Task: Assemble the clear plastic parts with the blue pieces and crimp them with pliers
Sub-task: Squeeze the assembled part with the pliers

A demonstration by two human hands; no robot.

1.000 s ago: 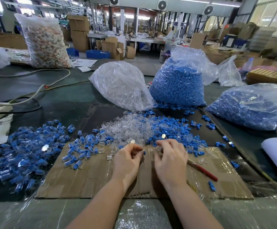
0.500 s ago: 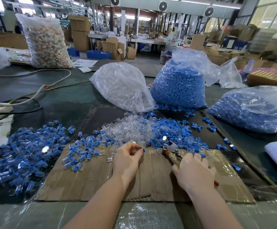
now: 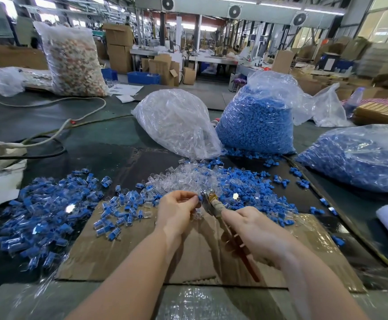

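Left hand [image 3: 177, 210] at centre frame, fingers curled, thumb and forefinger pinching one small assembled piece [image 3: 199, 198], blue end showing at the fingertips. The clear half I can't separate from glare and knuckles.

Right hand [image 3: 255, 229] at 4 o'clock from the left, wrapped round the pliers [image 3: 216, 205]. Wrapped handle runs through the fist; a red handle tip pokes out behind the palm toward 5 o'clock. Tool's long axis runs 5 to 11 o'clock, nose aimed at the pinched piece.

Key relation: piece sits just at 9 o'clock of the pliers' nose, touching or nearly so. Too blurred to say whether the jaws stand round it or beside it, or how wide they are. My judgement: crimp is the step in hand, and it needs the piece square across the jaws before the squeeze.

Stock: loose clear parts [image 3: 183, 181] at 12 o'clock of the hands, loose blue pieces [image 3: 253, 188] at 1 o'clock, heap of assembled units [image 3: 49, 204] at 9 o'clock. Hands work over a cardboard sheet [image 3: 123, 250].

Hidden: right fingertips under the handles; how the piece is oriented.
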